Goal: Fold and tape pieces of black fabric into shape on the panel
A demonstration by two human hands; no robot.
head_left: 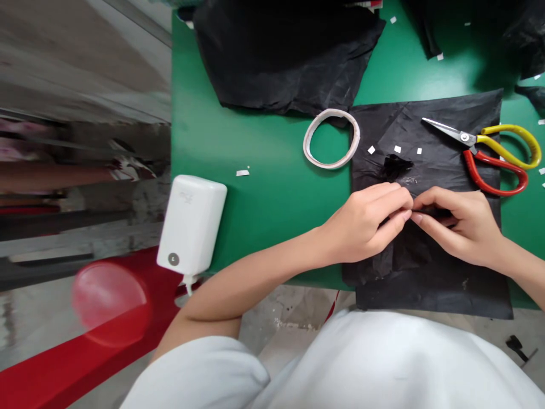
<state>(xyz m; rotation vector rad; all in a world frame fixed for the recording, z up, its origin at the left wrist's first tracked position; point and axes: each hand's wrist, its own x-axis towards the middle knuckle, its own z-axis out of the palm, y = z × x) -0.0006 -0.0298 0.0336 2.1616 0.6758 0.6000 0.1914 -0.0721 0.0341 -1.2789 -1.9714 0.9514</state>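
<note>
My left hand (370, 221) and my right hand (457, 224) meet fingertip to fingertip over a black sheet (430, 272) lying on the green table (264, 176). Both hands are closed in a pinch on a small dark folded piece (428, 212) between them. A crumpled black bit (395, 166) lies on the sheet just beyond my fingers, with small white scraps (397, 149) around it.
Scissors (489, 150) with one yellow and one red handle lie at the sheet's far right. A white tape ring (331, 138) sits left of the sheet. A larger black sheet (289, 51) lies at the back. A white charger block (191, 224) rests at the table's near left edge.
</note>
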